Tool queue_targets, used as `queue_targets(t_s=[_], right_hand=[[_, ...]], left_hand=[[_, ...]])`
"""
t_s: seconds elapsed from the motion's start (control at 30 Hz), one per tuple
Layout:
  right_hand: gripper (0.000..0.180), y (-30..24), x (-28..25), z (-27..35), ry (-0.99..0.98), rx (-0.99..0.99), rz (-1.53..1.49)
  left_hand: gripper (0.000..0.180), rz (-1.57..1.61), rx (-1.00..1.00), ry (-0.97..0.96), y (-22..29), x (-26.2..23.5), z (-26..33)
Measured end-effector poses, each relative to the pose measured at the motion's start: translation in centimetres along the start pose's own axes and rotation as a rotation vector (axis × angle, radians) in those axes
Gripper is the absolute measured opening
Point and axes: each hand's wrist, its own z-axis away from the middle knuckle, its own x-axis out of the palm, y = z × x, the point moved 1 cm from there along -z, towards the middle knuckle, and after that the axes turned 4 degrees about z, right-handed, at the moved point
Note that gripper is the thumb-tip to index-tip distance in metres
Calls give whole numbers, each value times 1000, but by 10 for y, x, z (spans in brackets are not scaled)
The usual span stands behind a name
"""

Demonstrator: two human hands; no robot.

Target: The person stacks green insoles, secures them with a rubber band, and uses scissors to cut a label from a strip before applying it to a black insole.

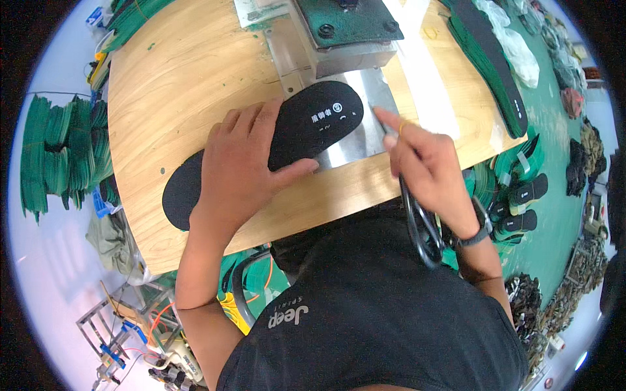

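Observation:
A black insole [297,140] with white print at one end lies slantwise on the wooden table. That printed end rests on a shiny metal plate [355,140]. My left hand [238,163] lies across the insole's middle, fingers stretched out flat and thumb apart. Just right of the printed end is my right hand [427,166], closed around black-handled scissors [420,228]. Their looped handles hang below the palm, and the blades point toward the plate, slightly blurred and partly hidden by the fingers.
Behind the plate stands a metal machine block [352,39] with a green-dusted top. Stacked insoles [486,65] lie at the table's right edge. More green-edged stacks [65,153] are at the left. Bundled insoles [521,195] sit below on the right, over a green floor [551,241].

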Motion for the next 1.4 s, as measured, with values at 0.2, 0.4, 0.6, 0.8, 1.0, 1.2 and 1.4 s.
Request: queue_targets(t_s=[0.2, 0.4, 0.6, 0.8, 1.0, 1.2, 1.4], right_hand=[[32, -10, 17, -1, -13, -154, 49], [33, -22, 16, 2, -117, -165, 54], [30, -26, 11, 4, -113, -184, 19], [29, -10, 6, -4, -111, -57, -87], [31, -13, 7, -3, -171, -60, -73], [32, -16, 0, -1, -214, -55, -30], [30, -3, 2, -4, -145, 1, -166]], left_hand=[[82, -5, -4, 9, 0, 0, 1], [80, -47, 41, 52, -1, 3, 2], [80, -51, 11, -9, 1, 2, 0], [80, -52, 12, 4, 0, 1, 2], [81, -69, 16, 24, 2, 2, 4], [82, -50, 31, 30, 0, 2, 3], [82, -54, 23, 21, 1, 2, 2]])
